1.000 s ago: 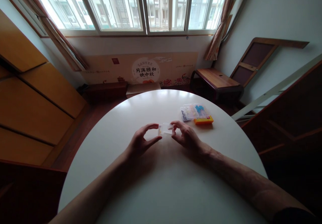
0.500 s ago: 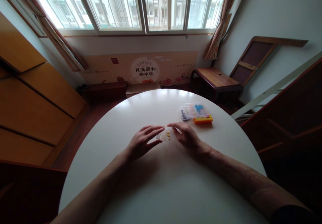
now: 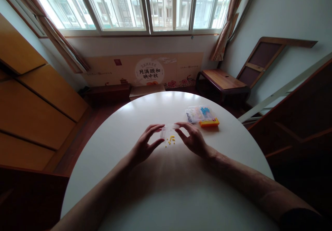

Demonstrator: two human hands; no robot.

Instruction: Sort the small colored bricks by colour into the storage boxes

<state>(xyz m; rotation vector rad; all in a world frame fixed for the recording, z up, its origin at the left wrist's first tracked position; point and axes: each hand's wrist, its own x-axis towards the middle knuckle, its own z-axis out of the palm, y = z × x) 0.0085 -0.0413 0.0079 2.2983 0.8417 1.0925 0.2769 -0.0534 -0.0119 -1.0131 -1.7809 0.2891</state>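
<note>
My left hand (image 3: 145, 144) curves its fingers and thumb around a small clear plastic box (image 3: 163, 132), held at its left side. Opposite it, my right hand (image 3: 194, 140) pinches a flat clear piece like a lid (image 3: 172, 126) between thumb and fingers. Whether the two clear parts are joined cannot be made out. Several tiny yellow pieces (image 3: 171, 139) lie scattered on the white table between my hands, just below the plastic.
Toward the back right of the round white table (image 3: 124, 120) rests a clear compartment case (image 3: 193, 114) with blue and pale pieces. An orange-yellow box (image 3: 209, 122) sits against its front. Beyond the table stands a low wooden seat (image 3: 223, 79).
Both hands have drawn slightly apart and tilted the clear plastic up. More yellow pieces now show on the table, spread a little toward me.
</note>
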